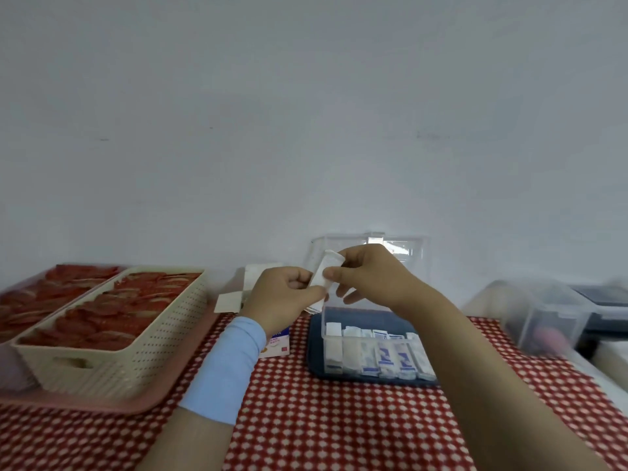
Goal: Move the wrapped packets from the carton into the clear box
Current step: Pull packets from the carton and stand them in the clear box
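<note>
A white wrapped packet [324, 272] is raised above the table between both hands. My left hand [283, 299] pinches its lower end and my right hand [368, 275] pinches its upper part. Below them stands the clear box [373, 360] on a dark blue tray [314, 351], its lid [407, 248] tipped open at the back. Several white and blue-printed packets stand in a row inside it. The white carton [253, 283] lies open behind my left hand, mostly hidden by it.
A cream perforated basket [136, 351] of red items sits on a pink tray [112, 404] at left. Clear lidded containers [543, 317] stand at right. A red-and-white checked cloth [339, 419] covers the table. A pale wall rises behind.
</note>
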`<state>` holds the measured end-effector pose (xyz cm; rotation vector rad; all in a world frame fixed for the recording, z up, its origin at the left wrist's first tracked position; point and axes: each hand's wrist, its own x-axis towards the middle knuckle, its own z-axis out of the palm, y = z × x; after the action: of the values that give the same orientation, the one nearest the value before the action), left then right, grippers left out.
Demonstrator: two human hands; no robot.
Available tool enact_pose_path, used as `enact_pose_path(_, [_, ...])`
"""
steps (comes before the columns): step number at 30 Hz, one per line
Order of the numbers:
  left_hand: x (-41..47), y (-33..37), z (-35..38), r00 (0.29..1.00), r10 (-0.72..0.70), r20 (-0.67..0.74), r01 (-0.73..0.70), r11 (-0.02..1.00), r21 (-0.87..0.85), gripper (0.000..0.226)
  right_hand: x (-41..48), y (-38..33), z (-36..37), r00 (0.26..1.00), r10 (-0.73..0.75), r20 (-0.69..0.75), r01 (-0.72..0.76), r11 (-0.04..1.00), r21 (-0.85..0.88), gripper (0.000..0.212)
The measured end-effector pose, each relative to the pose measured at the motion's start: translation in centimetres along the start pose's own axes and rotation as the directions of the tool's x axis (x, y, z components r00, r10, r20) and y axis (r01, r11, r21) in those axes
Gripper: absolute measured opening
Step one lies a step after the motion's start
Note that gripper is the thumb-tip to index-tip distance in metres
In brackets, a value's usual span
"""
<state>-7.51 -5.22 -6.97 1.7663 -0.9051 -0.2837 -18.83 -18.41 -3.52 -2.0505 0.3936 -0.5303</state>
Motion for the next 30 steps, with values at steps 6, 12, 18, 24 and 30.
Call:
enact_pose_path(6, [-0.2, 0.3, 1.3, 1.000, 0.012, 0.026, -0.011, 0.999, -0.034, 0.011, -0.5, 0.6, -1.1, 0.997, 0.075, 0.003, -0.075, 0.996, 0.037, 0.011])
enact_pose_path(12, [0.3, -0.7, 1.7, 0.994, 0.091, 0.056, -0.104, 0.942, 0.319, 0.017, 0.8, 2.8, -2.7, 0.972, 0.203, -0.119, -0.217, 0.968, -0.125, 0.009])
enact_pose_path(18, [-0.1, -1.6, 2.1, 0.919, 0.136, 0.371, -0.322, 0.802, 0.503, 0.030, 2.0, 5.1, -2.5, 0.925, 0.375, -0.062, -0.369, 0.849, -0.379, 0.011])
enact_pose_path(24, [0.1, -2.4, 3.1, 0.852, 0.133, 0.506, -0.479, 0.589, 0.651, 0.045, 2.9, 6.0, -1.6, 0.838, 0.541, 0.068, -0.437, 0.741, -0.509, 0.023])
enact_pose_path(30, [0.1, -3.3, 4.3, 0.835, 0.212, 0.508, -0.537, 0.519, 0.665, 0.026, 3.4, 6.5, -0.4, 0.793, 0.593, 0.140, -0.410, 0.689, -0.597, 0.015])
